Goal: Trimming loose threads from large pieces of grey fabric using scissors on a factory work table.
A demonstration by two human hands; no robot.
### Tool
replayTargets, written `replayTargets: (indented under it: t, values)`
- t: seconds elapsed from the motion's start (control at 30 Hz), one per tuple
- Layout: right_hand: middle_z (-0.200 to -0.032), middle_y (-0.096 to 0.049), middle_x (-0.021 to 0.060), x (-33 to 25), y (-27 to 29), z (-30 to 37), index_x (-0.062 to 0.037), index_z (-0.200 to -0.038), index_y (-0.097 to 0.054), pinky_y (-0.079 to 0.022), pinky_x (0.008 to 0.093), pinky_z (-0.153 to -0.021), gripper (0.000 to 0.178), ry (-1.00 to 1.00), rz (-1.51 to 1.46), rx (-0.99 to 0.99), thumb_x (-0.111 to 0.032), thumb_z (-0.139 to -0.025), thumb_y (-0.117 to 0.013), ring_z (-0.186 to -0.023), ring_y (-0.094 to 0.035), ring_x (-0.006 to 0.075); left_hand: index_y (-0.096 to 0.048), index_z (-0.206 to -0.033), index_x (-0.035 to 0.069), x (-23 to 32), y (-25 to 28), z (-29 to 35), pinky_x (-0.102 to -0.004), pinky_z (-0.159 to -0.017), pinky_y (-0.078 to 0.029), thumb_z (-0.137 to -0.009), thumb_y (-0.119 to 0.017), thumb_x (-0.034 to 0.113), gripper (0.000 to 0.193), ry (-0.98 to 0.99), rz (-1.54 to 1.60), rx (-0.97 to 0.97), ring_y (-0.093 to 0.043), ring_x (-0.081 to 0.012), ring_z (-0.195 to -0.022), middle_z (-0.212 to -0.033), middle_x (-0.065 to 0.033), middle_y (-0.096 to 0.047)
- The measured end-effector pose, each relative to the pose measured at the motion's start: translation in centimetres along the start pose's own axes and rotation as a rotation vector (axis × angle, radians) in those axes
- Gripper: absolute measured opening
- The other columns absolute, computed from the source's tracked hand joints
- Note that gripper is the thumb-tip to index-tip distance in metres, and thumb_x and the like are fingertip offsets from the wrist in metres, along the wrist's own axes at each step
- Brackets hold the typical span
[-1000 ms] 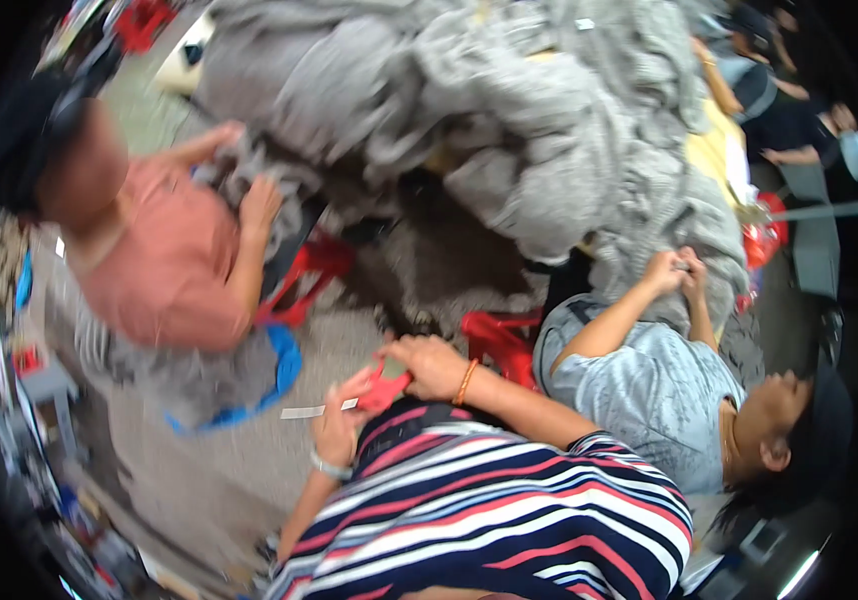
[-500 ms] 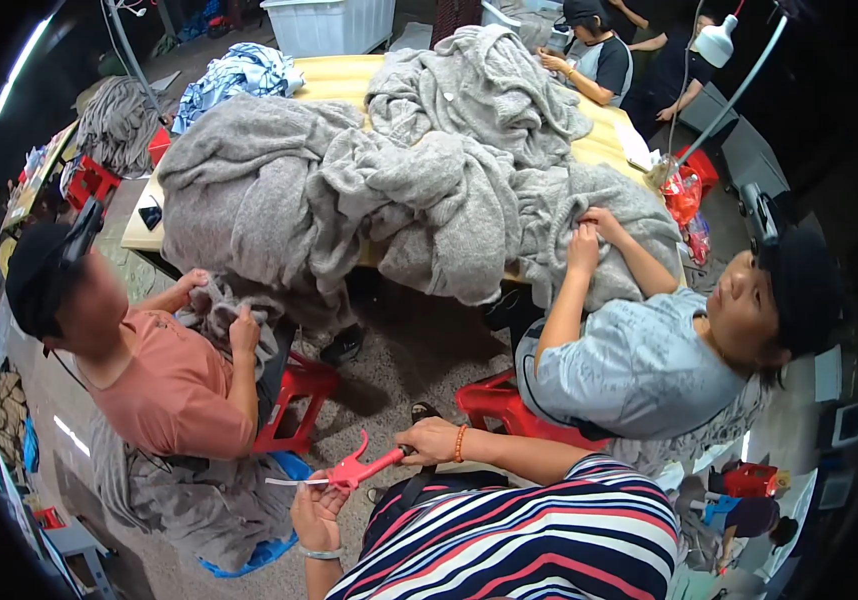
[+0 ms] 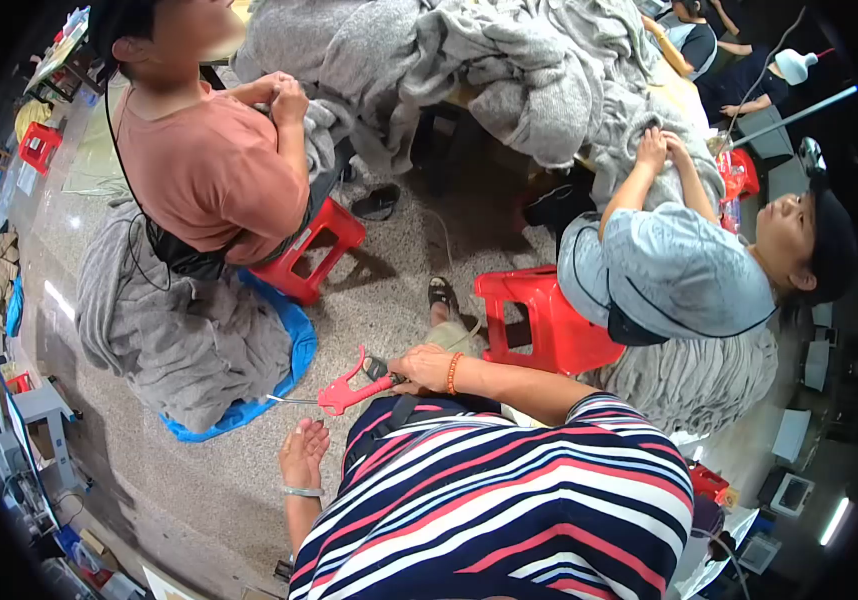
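My right hand [image 3: 425, 370] is closed around the rear end of a pinkish-red air blow gun [image 3: 341, 394], which has a curved trigger lever and a thin metal nozzle pointing left. An orange bead bracelet circles that wrist. Below the nozzle, my left hand [image 3: 303, 452] is apart from the gun, palm turned up, fingers loosely extended and nothing in it. A light band is on the left wrist. Left of the nozzle lies a heap of grey knitted fabric [image 3: 179, 330] on a blue sheet [image 3: 301, 335].
On red plastic stools [image 3: 539, 320] sit two co-workers, one in a salmon shirt [image 3: 209, 180], the other in light blue [image 3: 679, 265]; both handle grey knits [image 3: 549, 90] piled on the table. Another grey heap [image 3: 719, 375] lies behind the right person. A hanging lamp [image 3: 796, 66] is at upper right.
My left hand has come away from the front of the blow gun and opened below it. My right hand keeps its hold. The view has tipped downward, showing more floor.
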State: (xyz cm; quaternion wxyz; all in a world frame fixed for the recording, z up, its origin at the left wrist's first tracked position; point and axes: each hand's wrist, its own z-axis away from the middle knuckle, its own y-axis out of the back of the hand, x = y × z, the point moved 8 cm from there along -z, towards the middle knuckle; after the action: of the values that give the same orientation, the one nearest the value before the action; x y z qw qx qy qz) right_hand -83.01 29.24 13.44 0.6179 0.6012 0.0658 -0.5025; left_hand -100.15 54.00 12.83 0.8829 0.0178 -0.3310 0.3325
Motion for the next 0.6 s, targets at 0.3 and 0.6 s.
replayTargets:
  t: [0.3,0.6]
  values:
    - [-0.074,-0.065,0.0217,-1.1,-1.3,1.5,-0.0054,-0.091,-0.059,-0.049,0.0517,-0.069,0.039,-0.142,-0.047,0.113,-0.044,-0.087,-0.061,-0.077,-0.065,0.0414,-0.057,-0.117,-0.001,0.1,2.5,0.1,-0.0359,-0.082,-0.056,-0.098,-0.056,0.025,0.033,-0.014,-0.031,-0.077,-0.068,-0.0249,-0.094,-0.106,-0.0165,-0.068]
    - [-0.081,-0.067,0.0207,2.4,-1.5,6.3,-0.0089,-0.101,-0.064,-0.05,0.0512,-0.073,0.034,-0.358,-0.017,0.265,-0.04,-0.087,-0.062,-0.083,-0.065,0.0398,-0.058,-0.117,0.0,1.5,2.0,-0.9,-0.0347,-0.081,-0.056,-0.097,-0.058,0.026,0.033,-0.039,-0.125,-0.093,-0.069,-0.0242,-0.093,-0.106,-0.0157,-0.069]
